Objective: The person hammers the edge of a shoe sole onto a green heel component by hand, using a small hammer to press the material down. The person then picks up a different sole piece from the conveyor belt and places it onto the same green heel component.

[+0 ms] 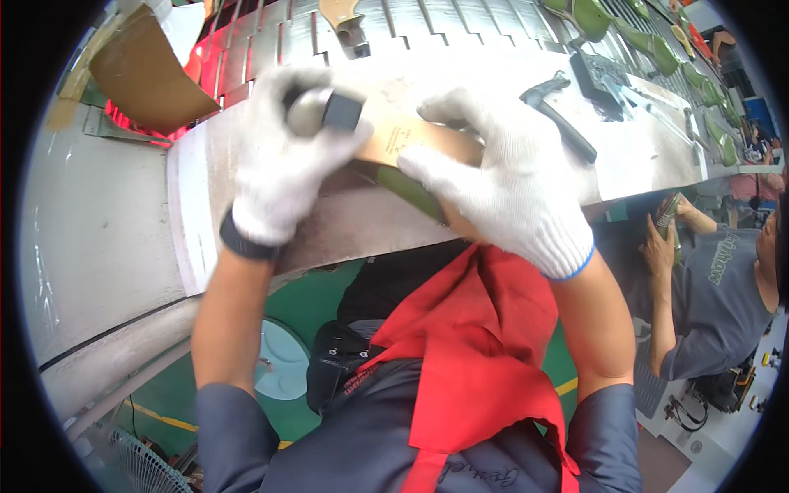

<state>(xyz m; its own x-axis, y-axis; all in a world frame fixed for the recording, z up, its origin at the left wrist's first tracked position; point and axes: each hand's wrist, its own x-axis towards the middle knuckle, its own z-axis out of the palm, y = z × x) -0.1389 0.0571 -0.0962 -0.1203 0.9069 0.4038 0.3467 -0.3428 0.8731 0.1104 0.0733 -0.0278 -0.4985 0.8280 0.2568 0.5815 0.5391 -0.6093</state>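
Above the bench edge I hold a shoe tilted with its tan, printed sole [388, 140] facing up. Its olive-green upper [411, 194] shows beneath. White knit gloves cover both hands. At the shoe's heel end, my left hand [283, 152] is curled and a little blurred. Beside its fingers are a dark block [343, 111] and a rounded grey piece [306, 113], seemingly part of the heel. My right hand [509, 177] grips the front part, thumb across the sole and fingers along the far side.
A hammer [559, 119] lies on the bench right of my hands, near a black tray [596, 82] and tools. Behind runs a slatted conveyor [460, 20] with another tan-soled shoe [343, 20] and several green ones. Cardboard [148, 74] stands far left. A co-worker [715, 287] sits at right.
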